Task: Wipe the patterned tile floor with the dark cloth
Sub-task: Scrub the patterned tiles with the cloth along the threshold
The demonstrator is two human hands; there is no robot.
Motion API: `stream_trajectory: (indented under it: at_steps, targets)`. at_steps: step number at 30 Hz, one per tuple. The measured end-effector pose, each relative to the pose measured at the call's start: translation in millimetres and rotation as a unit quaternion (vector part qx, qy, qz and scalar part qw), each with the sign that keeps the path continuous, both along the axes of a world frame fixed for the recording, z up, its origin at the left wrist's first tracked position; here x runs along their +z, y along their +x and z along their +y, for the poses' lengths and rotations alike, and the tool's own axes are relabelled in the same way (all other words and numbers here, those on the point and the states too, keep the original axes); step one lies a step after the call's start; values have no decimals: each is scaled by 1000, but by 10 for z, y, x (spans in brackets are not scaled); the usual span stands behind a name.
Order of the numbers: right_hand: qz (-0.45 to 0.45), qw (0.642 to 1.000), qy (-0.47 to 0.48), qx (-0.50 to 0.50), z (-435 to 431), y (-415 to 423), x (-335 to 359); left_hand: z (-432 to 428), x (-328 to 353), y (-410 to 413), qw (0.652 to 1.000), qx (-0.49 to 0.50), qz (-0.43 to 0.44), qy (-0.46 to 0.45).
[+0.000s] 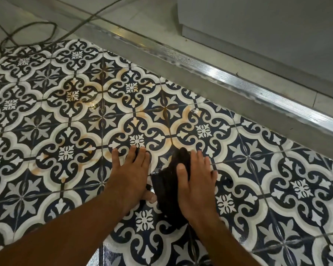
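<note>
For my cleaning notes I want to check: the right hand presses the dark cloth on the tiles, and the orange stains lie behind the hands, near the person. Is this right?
Not quite. The head view shows the right hand pressing the dark cloth on the tiles, but the orange stains lie ahead of the hands, farther from the person.

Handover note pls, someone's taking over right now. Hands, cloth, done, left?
Left hand: open, flat on the floor, thumb beside the cloth's edge.
Right hand: open, pressing flat on the cloth.
Cloth: bunched on the tiles between the hands, partly under the right palm.
Done: can't tell how much; the tiles nearest the camera look wet.
Left: orange stains show on tiles ahead and to the left of the hands, toward the metal strip. Wipe those.
</note>
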State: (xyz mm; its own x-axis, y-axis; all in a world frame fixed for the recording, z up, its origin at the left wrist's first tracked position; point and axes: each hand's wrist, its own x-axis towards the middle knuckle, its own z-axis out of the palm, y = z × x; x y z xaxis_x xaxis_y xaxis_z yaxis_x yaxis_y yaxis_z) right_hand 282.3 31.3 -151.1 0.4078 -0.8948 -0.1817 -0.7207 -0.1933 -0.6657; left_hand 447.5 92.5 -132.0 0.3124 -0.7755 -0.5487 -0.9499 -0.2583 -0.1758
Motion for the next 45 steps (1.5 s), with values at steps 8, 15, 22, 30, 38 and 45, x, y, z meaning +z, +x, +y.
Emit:
stream_trajectory:
  at_steps: [8,15,22,30,38,45]
  targets:
    - [76,994,-70,44,-816,-772,-157,61,71,106,999,-17,49,-16]
    - [7,993,-104,58,-777,-843,-253,-54,-11,-647,950,1,145,-277]
    - [-7,991,-119,66,-797,-875,-318,-63,-406,-1315,957,56,122,-256]
    - [8,992,-105,64,-757,-836,-244,812,-402,-607,970,-72,117,-201]
    - [36,986,-148,75,-572,-793,-84,953,-409,-998,963,-11,151,-223]
    - [50,983,-132,117,380,-455,-87,1739,-465,-255,964,-110,131,-206]
